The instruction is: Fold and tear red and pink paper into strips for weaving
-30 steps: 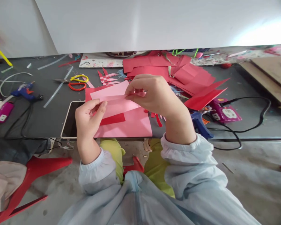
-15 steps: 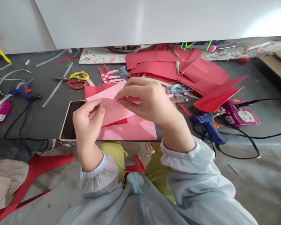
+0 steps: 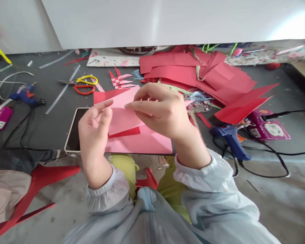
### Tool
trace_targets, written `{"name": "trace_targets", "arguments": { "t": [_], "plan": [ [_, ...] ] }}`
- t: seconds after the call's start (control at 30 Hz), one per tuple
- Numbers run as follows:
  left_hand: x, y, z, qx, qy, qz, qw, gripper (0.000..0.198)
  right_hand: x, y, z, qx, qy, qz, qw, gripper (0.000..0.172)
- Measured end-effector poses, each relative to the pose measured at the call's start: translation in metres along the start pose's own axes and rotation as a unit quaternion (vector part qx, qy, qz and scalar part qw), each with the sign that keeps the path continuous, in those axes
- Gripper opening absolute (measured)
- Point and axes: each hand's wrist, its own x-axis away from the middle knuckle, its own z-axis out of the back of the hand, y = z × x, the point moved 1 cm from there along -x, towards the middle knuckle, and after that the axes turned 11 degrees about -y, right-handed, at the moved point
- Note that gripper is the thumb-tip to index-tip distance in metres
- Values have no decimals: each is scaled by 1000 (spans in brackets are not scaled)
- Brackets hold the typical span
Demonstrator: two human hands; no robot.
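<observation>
Folded pink paper point(image 3: 123, 118) lies between my hands, its crease running across just below my right fingertips. My right hand point(image 3: 162, 110) is closed in a pinch at that crease, gripping the paper; its curled fingers hide part of the sheet. At the paper's left edge, my left hand point(image 3: 95, 127) is open, thumb and forefinger apart with nothing between them. Under the folded piece are red paper point(image 3: 128, 132) and a larger pink sheet point(image 3: 147, 144) at the table's front edge. A phone point(image 3: 75, 132) with a pale rim lies partly behind my left hand.
Scissors point(image 3: 85, 84) with yellow and orange handles lie back left, beside a woven red-and-pink piece point(image 3: 118, 79). Red paper sheets point(image 3: 173, 74) are piled behind. Blue glue guns point(image 3: 231, 140) with cables sit at both sides. Another person's leg point(image 3: 7, 189) shows at left.
My left thumb and forefinger have parted and let go of the pink paper's left edge. My right hand stays at the crease. The view has shifted slightly.
</observation>
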Motion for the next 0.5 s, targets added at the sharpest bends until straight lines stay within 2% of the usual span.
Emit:
{"name": "trace_targets", "arguments": {
  "t": [0.1, 0.27, 0.37, 0.5],
  "plan": [
    [-2, 4, -5, -2, 6, -22, 1000, 41, 2, 1, -7, 16, 44, 31, 998, 27],
    [-2, 8, -10, -18, 19, 5, 1000, 30, 5, -3, -12, 52, 89, 50, 993, 24],
    [-1, 8, -8, -6, 10, 8, 1000, 25, 5, -4, -9, 61, 87, 58, 993, 26],
    [0, 5, -4, -5, 9, 0, 1000, 20, 5, 0, 1, 27, 56, 69, 996, 19]
  ]
}}
